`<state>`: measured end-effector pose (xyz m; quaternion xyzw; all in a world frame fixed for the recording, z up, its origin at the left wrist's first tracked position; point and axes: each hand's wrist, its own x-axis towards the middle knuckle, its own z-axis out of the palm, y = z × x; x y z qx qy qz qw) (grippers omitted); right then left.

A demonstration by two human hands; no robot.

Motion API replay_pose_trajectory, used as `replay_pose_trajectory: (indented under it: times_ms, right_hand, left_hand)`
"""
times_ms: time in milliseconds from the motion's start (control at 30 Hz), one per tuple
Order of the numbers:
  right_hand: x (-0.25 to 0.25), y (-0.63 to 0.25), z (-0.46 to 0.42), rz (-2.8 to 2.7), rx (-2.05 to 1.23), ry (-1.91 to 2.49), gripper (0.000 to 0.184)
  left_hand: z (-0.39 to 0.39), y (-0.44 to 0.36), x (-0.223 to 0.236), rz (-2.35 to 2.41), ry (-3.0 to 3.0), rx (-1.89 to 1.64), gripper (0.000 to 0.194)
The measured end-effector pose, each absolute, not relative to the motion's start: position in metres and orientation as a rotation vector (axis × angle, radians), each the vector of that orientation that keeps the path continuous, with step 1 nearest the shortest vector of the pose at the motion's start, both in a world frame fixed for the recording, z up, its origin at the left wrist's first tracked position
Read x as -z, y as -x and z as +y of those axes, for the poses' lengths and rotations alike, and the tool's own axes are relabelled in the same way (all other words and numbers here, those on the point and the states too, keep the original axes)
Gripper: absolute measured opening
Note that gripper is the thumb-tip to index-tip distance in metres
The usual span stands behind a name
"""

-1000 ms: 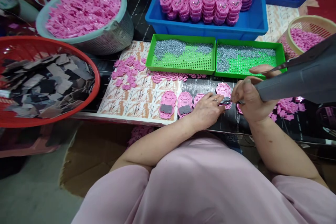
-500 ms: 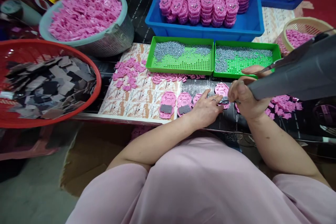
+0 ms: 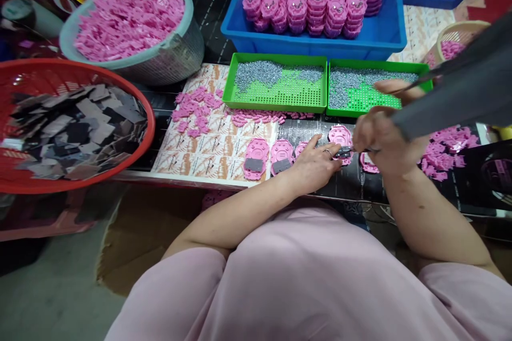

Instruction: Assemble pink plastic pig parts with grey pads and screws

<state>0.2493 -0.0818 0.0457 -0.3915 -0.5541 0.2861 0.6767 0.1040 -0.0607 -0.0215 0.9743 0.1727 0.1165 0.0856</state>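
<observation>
"So, from the head view, why is your left hand (image 3: 318, 165) down there?"

"My fingers are spread, tips against the near part of a pink casing (image 3: 340, 134) lying flat on the surface (image 3: 220, 154); I'd say they steady it and the dark piece (image 3: 342, 153) on it."

"And your right hand (image 3: 386, 141)?"

"Blurred, but curled around the lower end of the grey tool (image 3: 460, 96), just beside that casing, likely to guide it. Whether my fingertips pinch anything small, I cannot tell."

"Those two casings with grey plates (image 3: 254, 165)?"

"Side by side, left of my hand, perhaps spaced for easy reach."

"The green trays (image 3: 276, 105)?"

"End to end beyond my hands, probably so the silvery bits (image 3: 258, 74) sit close and contained."
</observation>
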Motion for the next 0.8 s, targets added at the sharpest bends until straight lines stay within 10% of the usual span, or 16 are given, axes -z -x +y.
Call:
replay_pose_trajectory:
  times_ms: [800]
  right_hand:
    - [-0.076,-0.241,-0.122,-1.037,-0.755,0.761,0.015]
  left_hand:
    - [-0.067,-0.098,0.019,0.599,-2.585,-0.961,0.015]
